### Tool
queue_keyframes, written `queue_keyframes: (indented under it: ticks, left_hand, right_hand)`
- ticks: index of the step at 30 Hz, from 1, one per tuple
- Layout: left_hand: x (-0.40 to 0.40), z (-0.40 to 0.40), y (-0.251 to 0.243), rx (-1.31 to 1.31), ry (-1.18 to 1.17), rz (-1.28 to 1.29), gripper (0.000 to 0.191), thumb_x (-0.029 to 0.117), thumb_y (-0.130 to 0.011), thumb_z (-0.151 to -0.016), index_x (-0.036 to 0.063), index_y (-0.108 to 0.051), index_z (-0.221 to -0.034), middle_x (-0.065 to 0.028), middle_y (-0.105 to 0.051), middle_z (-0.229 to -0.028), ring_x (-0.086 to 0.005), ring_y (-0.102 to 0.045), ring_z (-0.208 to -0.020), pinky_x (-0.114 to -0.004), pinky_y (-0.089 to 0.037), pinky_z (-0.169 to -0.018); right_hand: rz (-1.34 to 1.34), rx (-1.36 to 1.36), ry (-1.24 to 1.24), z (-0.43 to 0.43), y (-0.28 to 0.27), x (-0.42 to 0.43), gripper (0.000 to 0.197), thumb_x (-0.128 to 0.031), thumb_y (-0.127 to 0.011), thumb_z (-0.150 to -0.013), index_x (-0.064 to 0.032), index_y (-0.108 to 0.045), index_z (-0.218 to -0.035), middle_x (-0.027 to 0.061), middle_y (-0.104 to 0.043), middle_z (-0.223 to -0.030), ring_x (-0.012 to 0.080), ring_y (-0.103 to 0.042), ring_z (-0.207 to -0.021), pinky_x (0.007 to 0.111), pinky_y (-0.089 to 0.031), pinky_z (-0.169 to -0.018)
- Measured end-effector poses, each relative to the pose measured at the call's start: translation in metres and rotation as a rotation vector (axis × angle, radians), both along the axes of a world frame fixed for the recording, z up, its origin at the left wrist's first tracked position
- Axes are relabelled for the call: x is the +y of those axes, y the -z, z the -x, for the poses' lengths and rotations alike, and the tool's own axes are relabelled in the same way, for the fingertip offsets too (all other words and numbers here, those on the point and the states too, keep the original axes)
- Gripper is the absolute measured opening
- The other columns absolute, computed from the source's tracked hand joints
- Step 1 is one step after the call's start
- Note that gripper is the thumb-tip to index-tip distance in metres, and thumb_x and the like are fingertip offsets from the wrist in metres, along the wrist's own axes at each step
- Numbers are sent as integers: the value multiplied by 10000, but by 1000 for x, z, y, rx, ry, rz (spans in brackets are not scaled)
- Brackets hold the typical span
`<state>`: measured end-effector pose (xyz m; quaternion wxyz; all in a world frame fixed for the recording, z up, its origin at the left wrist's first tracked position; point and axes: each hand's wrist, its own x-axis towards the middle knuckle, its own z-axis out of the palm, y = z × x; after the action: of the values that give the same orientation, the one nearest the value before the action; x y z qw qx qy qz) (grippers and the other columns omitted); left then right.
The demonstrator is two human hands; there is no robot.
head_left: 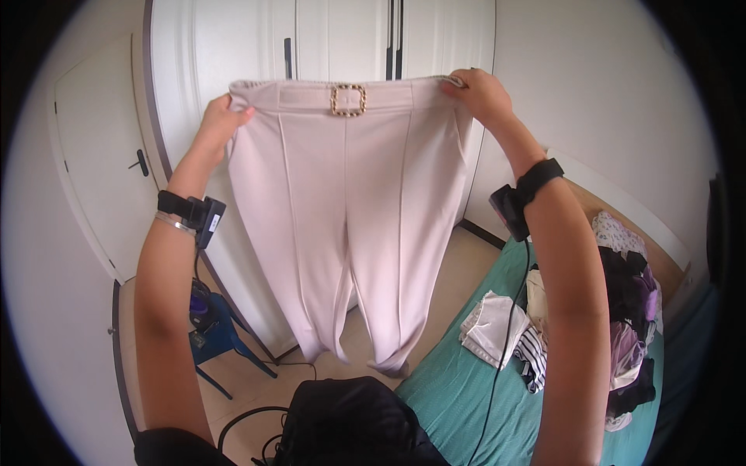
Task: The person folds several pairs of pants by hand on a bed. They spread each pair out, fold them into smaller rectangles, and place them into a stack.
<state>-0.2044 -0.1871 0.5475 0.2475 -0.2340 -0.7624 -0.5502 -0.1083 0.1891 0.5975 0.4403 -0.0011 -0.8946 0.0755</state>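
Note:
A pair of pale pink trousers (344, 192) hangs spread out in front of me, front side facing me, legs downward. On the waistband's middle sits a square gold-coloured buckle (348, 100). My left hand (224, 122) grips the waistband's left end, thumb on the front. At the right end my right hand (481, 96) pinches the waistband's upper corner. Both arms are stretched out and raised. Each wrist bears a black strap with a small device, the left one (198, 215) beside a bracelet.
Behind the trousers stands a white wardrobe (221, 35). A bed with a green sheet (449, 402) lies at right, bearing folded white clothing (492, 326), a striped garment (531, 358) and a heap of clothes (626, 291). A blue stool (218, 335) stands at left, near a white door (99, 157). Cables hang near me.

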Motion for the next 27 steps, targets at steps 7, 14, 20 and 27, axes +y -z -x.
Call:
queue_keyframes:
  ticks: [7, 14, 20, 27]
  left_hand:
    - [-1, -1, -1, -53, 114, -251, 345, 50, -558, -834, -54, -531, -1162, -143, -625, -1073, -209, -608, -962, -293, -469, -868]
    - [0, 17, 14, -277, 440, -298, 367, 21, -531, -769, -52, -554, -1128, -135, -625, -1078, -212, -614, -965, -303, -481, -876]
    - [4, 10, 18, -445, 520, -275, 360, 98, -630, -801, -41, -553, -1125, -139, -635, -1060, -217, -635, -924, -322, -508, -841]
    - [7, -1, 24, -331, 433, -200, 349, 152, -675, -834, -16, -563, -1119, -130, -636, -1077, -188, -625, -948, -298, -484, -867]
  right_hand:
    - [20, 132, 21, 2, 9, -7, 277, -403, -628, -832, -128, -657, -845, 114, -642, -752, 337, -595, -724, 411, -471, -634]
    - [220, -145, -164, 19, 24, 18, 291, -336, -646, -843, -45, -657, -848, 110, -623, -719, 225, -574, -674, 342, -463, -674]
    - [281, -232, -192, 9, 31, 18, 277, -305, -673, -832, -32, -670, -875, 84, -614, -706, 185, -554, -671, 319, -454, -669]
    - [460, -343, -346, -3, 38, 31, 246, -278, -636, -878, -33, -640, -853, -35, -540, -706, 88, -456, -669, 270, -407, -632]
